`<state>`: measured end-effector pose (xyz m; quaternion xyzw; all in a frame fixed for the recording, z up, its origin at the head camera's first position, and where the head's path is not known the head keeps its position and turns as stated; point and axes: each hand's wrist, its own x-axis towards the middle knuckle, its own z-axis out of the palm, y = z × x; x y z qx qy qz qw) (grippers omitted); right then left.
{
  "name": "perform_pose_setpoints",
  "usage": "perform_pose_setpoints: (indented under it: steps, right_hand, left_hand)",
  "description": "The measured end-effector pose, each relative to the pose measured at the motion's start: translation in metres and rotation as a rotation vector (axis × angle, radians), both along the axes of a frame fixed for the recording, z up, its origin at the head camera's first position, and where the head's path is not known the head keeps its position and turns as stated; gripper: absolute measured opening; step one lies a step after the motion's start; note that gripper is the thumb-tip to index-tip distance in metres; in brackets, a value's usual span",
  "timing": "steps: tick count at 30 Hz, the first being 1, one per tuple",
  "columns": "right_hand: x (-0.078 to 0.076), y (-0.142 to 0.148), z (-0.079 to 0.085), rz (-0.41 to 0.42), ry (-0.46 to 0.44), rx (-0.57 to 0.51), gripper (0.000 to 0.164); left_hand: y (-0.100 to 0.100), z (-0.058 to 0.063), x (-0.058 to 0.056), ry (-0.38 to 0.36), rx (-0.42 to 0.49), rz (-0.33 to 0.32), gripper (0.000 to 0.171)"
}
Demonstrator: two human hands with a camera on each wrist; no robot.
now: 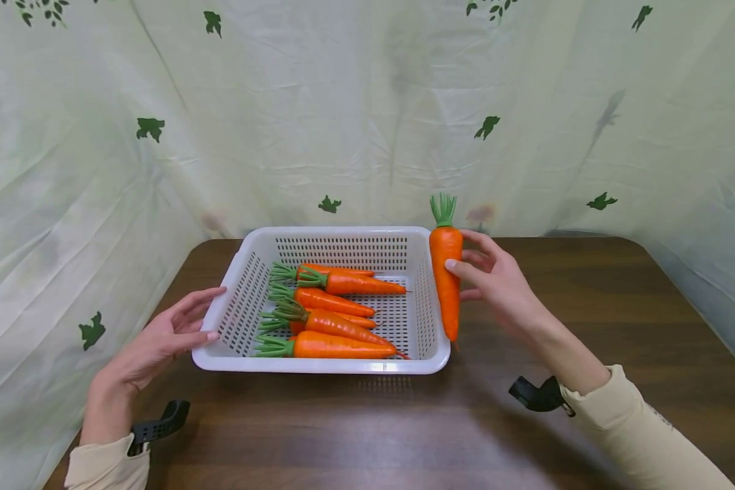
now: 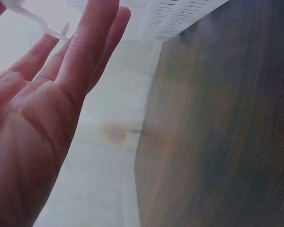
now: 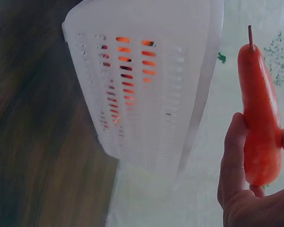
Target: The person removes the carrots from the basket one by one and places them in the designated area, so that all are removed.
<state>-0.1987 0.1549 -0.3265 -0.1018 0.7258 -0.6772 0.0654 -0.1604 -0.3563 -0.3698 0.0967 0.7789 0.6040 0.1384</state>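
Note:
In the head view, my right hand [image 1: 496,275] holds an upright orange carrot [image 1: 446,279] with a green top, its thumb in front and fingers behind. The carrot overlaps the right rim of a white perforated basket [image 1: 343,366]. Its tapered tip points down and ends in a thin root. Seen from the right wrist, the carrot [image 3: 260,118] is apart from the basket wall [image 3: 146,19]. My left hand [image 1: 153,340] touches the basket's left rim with its thumb and fingertips; from the left wrist its fingers [image 2: 83,52] look straight. Several carrots [image 1: 343,345] lie inside the basket, tops to the left.
The basket stands on a dark brown wooden table [image 1: 343,435]. A pale curtain [image 1: 367,122] with green leaf prints hangs behind and at both sides. Black wrist mounts [image 1: 535,395] sit at both sleeves.

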Motion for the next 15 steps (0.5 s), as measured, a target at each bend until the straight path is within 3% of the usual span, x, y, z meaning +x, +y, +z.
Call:
perform_pose_setpoints:
  steps: [8,15]
  right_hand:
    - [-0.003,0.016,-0.013,-0.034,-0.032,-0.004,0.061]
    - [-0.009,0.027,-0.031,-0.045,-0.004,0.095,0.06]
  left_hand:
    - [0.002,0.001,0.0,-0.011,-0.012,0.021,0.066]
    - [0.002,0.0,0.0,-0.019,-0.021,0.031,0.066]
